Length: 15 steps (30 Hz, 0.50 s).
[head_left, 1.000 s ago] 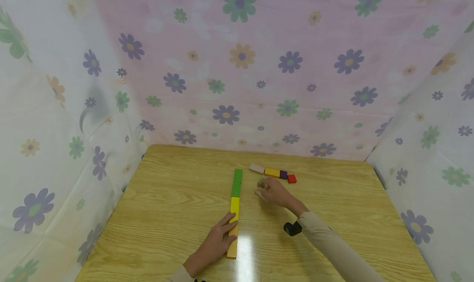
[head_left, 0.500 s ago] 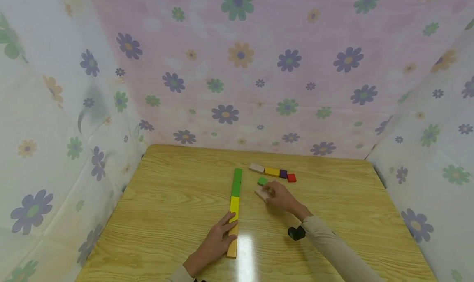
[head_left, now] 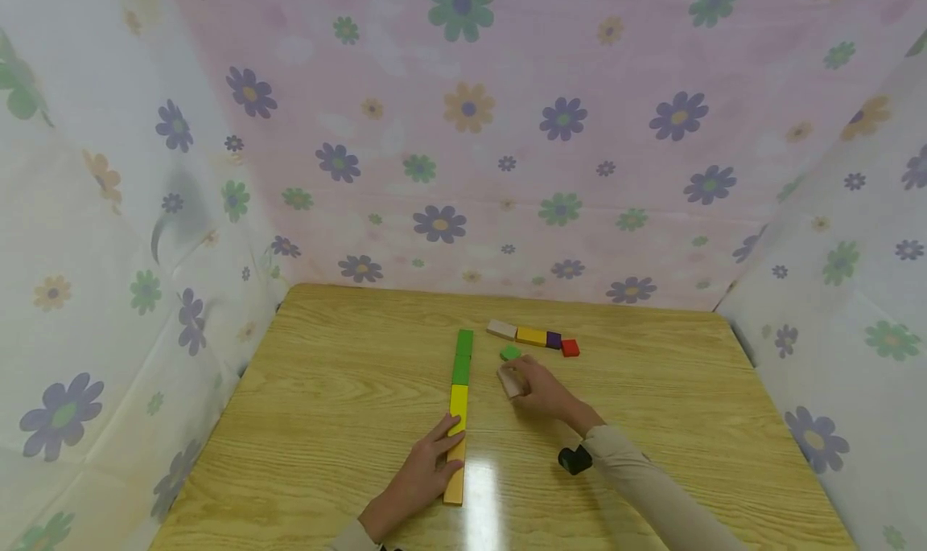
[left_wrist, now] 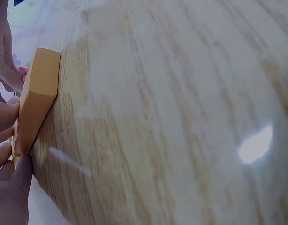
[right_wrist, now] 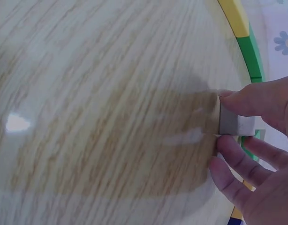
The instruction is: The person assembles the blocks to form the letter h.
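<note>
A straight row of blocks runs away from the person: orange [head_left: 453, 491] nearest, then yellow [head_left: 459, 398], then two green ones [head_left: 462, 370]. Spread fingers of the left hand [head_left: 416, 477] rest across the orange and yellow blocks; in the left wrist view its fingertips touch the orange block [left_wrist: 43, 72]. Right of the row, the right hand [head_left: 543, 390] pinches a plain wooden block [head_left: 509, 384] low at the table. The right wrist view shows thumb and fingers on opposite sides of this wooden block [right_wrist: 228, 119]. A small green block [head_left: 510, 353] lies just beyond the right fingertips.
Farther back on the wooden table [head_left: 348, 390] lie another plain block [head_left: 501, 329], an orange-yellow block [head_left: 532, 336], a purple block [head_left: 554, 340] and a red block [head_left: 570, 347]. Flowered cloth [head_left: 478, 165] stands behind and at both sides.
From beside the small green block, the right hand has shifted to the plain wooden block and grips it. Both the green and wooden blocks have turned slightly. The left hand has stayed in place.
</note>
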Each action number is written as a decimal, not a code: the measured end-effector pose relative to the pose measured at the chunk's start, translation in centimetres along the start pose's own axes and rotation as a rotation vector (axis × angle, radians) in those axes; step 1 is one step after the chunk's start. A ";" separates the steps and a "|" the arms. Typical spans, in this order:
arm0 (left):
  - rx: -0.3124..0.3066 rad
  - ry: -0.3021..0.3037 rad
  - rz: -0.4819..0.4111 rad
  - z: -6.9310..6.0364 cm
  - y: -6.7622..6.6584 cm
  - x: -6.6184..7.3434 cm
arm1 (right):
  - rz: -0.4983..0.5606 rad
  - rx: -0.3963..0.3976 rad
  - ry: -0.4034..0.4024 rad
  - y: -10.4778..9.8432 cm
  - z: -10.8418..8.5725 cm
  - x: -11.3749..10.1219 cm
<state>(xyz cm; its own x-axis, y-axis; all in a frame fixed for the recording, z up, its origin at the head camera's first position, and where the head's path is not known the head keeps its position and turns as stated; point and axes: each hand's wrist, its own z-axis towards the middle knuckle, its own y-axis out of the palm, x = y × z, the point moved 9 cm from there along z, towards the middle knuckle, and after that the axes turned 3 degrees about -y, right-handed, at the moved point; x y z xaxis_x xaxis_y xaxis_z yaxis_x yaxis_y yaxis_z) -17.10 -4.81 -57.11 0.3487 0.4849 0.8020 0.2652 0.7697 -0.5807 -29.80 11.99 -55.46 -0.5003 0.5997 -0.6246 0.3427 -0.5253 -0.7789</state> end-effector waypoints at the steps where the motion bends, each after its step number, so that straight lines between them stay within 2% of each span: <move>1: 0.001 0.003 -0.001 0.0 0.0 0.0 | -0.008 -0.005 -0.007 0.1 0.0 -0.1; 6: -0.002 0.004 0.004 0.0 0.0 0.0 | -0.025 -0.013 -0.039 0.7 0.1 -0.5; 9: -0.008 -0.016 -0.003 -0.1 0.1 -0.2 | -0.035 -0.008 -0.053 0.9 0.3 -0.5; 12: -0.017 -0.038 -0.011 -0.1 0.1 -0.5 | -0.040 0.002 -0.059 0.9 0.4 -0.4; 15: -0.020 -0.031 -0.011 0.0 0.1 -0.5 | -0.030 0.016 -0.056 0.7 0.5 -0.2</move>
<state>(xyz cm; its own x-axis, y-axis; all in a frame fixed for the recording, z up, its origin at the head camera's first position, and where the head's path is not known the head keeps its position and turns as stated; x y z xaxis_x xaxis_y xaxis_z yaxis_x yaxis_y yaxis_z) -17.24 -4.97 -57.59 0.3176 0.4894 0.8122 0.2872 0.7666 -0.5743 -29.85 11.19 -55.82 -0.5537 0.5809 -0.5966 0.3145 -0.5175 -0.7958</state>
